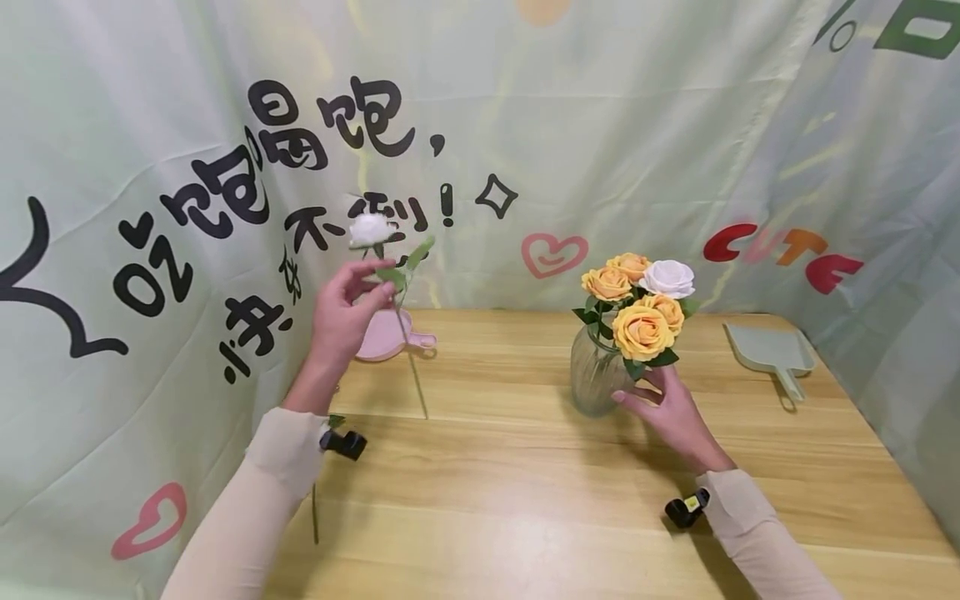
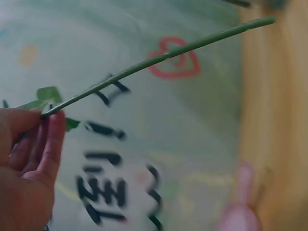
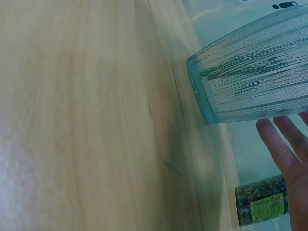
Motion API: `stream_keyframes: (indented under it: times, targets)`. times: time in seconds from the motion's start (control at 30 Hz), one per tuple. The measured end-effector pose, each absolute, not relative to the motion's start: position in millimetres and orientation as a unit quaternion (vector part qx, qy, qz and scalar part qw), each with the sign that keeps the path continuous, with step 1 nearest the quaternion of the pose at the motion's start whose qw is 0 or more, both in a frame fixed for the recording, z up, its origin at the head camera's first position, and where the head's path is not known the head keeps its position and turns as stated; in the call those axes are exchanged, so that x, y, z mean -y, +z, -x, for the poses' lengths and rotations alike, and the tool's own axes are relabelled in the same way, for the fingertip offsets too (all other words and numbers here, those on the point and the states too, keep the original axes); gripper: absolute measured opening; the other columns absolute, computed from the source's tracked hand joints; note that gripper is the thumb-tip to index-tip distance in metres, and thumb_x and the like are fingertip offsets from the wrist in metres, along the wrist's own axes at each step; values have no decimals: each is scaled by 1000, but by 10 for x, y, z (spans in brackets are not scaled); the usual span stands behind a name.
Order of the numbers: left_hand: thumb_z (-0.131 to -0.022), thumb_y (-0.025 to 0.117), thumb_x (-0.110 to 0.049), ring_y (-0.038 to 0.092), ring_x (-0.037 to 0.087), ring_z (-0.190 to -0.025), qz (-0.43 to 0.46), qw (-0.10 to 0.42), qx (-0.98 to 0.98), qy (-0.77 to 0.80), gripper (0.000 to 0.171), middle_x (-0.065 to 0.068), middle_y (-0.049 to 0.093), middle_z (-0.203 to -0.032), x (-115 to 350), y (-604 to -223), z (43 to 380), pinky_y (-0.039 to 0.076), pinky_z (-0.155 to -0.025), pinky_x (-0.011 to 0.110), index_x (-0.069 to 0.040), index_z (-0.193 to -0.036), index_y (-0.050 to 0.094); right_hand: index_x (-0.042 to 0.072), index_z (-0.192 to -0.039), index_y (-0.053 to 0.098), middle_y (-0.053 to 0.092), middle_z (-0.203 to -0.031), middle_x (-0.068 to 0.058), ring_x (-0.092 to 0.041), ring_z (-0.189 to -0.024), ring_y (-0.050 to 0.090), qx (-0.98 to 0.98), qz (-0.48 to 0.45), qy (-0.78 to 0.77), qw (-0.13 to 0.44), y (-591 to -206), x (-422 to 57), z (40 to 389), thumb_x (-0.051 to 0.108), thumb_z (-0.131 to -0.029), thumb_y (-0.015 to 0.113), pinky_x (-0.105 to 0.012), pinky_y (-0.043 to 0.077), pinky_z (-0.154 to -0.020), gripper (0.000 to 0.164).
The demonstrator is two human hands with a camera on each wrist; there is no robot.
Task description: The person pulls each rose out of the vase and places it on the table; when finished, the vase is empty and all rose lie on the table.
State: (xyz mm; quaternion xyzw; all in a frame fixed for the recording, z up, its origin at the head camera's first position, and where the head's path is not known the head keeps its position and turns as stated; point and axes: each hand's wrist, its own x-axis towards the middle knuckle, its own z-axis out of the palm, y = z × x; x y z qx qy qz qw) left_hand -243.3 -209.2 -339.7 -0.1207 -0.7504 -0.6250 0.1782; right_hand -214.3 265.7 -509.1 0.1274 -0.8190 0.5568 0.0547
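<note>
My left hand is raised at the left and pinches a white rose by its green stem, close below the bloom and beside the leaves. The stem's lower end points down toward the table. At the right a ribbed clear glass vase stands upright, holding several orange roses and a pale white-lilac rose. My right hand is at the vase's right side, thumb toward its front. In the right wrist view its extended fingers touch the glass.
Behind the left hand lies a pink pan-shaped item with a handle. A grey-green dustpan-shaped item lies at the right. A labelled container of dark pebbles shows past the vase. Another stem lies under the left forearm. Printed curtains border the wooden table.
</note>
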Motion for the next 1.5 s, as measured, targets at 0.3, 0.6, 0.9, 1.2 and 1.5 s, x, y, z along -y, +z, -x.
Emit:
stream_keyframes:
  times: [0.3, 0.6, 0.9, 1.2, 1.5]
  targets:
    - [-104, 74, -10, 74, 15, -98, 26, 25, 819, -573, 39, 26, 71, -134, 2528, -4121, 2245, 68, -87, 25, 0, -139, 64, 45, -174, 10, 27, -179, -17, -51, -153, 42, 817, -133, 558, 57, -5085, -2672, 2148, 17, -101, 80, -8, 54, -102, 105]
    - [-102, 73, -1, 77, 26, -96, 5, -41, 850, -525, 37, 33, 67, -136, 2638, -4757, 2101, 71, -75, 31, 10, -135, 62, 44, -174, 12, 29, -178, -18, -51, -154, 41, 813, -127, 566, 54, -5066, -2654, 2121, 14, -101, 81, -8, 55, -101, 105]
    - [-103, 73, -4, 73, 18, -69, -31, -59, 885, -460, 31, 23, 72, -132, 2623, -5070, 2061, 68, -60, 31, -2, -133, 68, 43, -174, 12, 29, -178, -18, -51, -153, 42, 811, -132, 567, 56, -5088, -2654, 2137, 14, -101, 81, -9, 55, -102, 105]
    - [-104, 72, -6, 72, 19, -70, -29, -60, 887, -457, 36, 24, 66, -141, 2698, -5074, 2039, 68, -60, 32, -1, -140, 67, 45, -174, 11, 28, -179, -18, -51, -154, 42, 812, -131, 566, 54, -5098, -2658, 2150, 16, -101, 81, -10, 55, -102, 105]
    - [-105, 73, -14, 77, 27, -71, -23, -55, 892, -448, 35, 21, 67, -137, 2737, -4762, 2027, 69, -63, 40, -2, -137, 68, 45, -174, 11, 28, -178, -17, -49, -155, 41, 808, -121, 574, 49, -5067, -2647, 2139, 15, -101, 81, -8, 54, -101, 105]
